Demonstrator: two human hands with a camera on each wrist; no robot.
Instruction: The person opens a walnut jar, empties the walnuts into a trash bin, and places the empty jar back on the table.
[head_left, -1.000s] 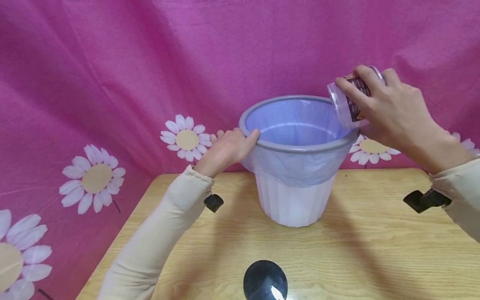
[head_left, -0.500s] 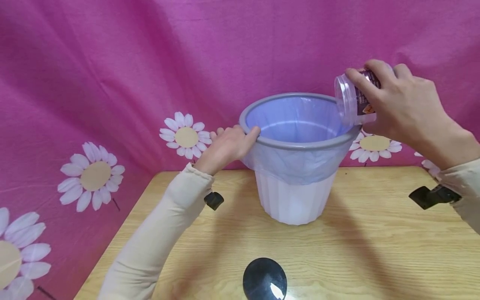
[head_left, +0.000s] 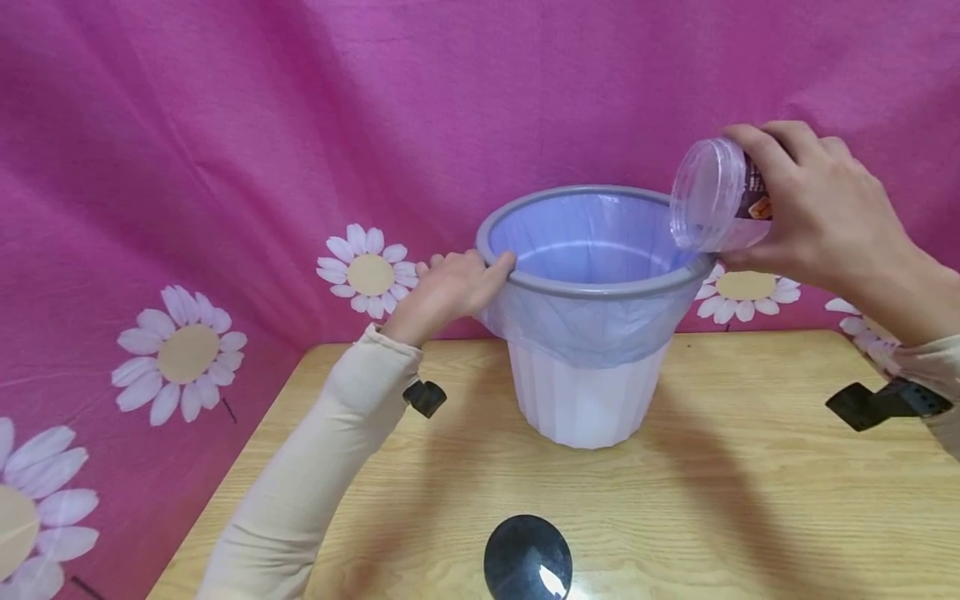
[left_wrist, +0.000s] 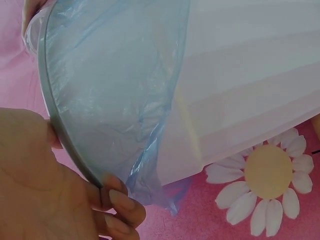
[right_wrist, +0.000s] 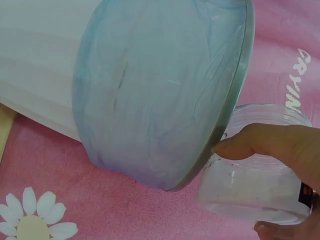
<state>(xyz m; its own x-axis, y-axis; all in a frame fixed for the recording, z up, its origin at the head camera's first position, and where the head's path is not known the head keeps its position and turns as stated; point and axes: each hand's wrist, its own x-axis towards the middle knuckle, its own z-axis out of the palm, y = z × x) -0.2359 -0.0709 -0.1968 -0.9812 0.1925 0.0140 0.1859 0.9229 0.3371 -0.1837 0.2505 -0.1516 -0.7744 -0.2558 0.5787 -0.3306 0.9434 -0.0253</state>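
Note:
A white waste bin (head_left: 585, 400) with a grey rim (head_left: 592, 292) and a pale blue liner bag (head_left: 585, 329) stands on the wooden table (head_left: 735, 500). My left hand (head_left: 450, 287) grips the rim on its left side, thumb over the edge; the left wrist view shows my fingers (left_wrist: 120, 205) curled under the rim (left_wrist: 65, 130). My right hand (head_left: 810, 208) holds a clear plastic jar (head_left: 712, 200) tipped on its side, its open mouth over the bin's right edge. In the right wrist view the jar (right_wrist: 250, 185) touches the rim (right_wrist: 225, 125).
A pink cloth (head_left: 225, 125) printed with white daisies hangs behind the table and down its left side. A round black disc (head_left: 527, 558) lies near the table's front edge. Black camera mounts (head_left: 877, 404) sit at both wrists.
My right hand has tilted the jar further, so its open mouth now faces more toward me, and has shifted a little right. My left hand stays on the rim.

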